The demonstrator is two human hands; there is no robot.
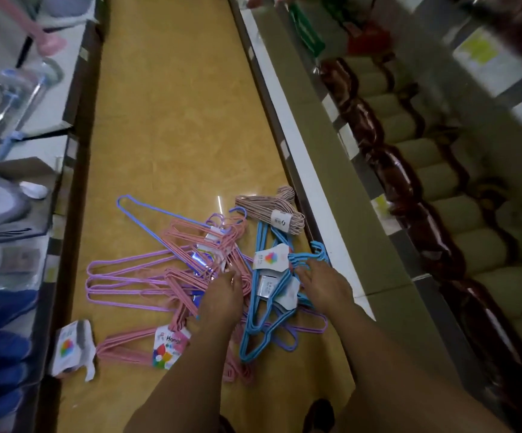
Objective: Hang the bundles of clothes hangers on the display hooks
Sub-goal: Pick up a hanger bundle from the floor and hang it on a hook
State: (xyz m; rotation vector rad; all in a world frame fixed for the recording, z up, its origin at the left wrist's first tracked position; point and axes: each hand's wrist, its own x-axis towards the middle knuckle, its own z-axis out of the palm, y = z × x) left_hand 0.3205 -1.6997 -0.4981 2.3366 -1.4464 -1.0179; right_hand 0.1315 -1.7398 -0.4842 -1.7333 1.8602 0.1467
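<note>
Seen from the head camera, a narrow shop aisle with a yellow floor (166,126) runs between a left shelf (66,170) and a right shelf (313,170) stocked with blurred goods. Bundles of wire hangers lie heaped on the floor: pink bundles (197,260), a blue bundle (269,295) and a beige bundle (272,210) near the right shelf's base. A torn label wrapper (70,348) lies apart (lower left). Both bare arms reach down. The left hand (222,298) curls its fingers into the pink bundles. The right hand (322,285) grips the blue bundle's hooks.
</note>
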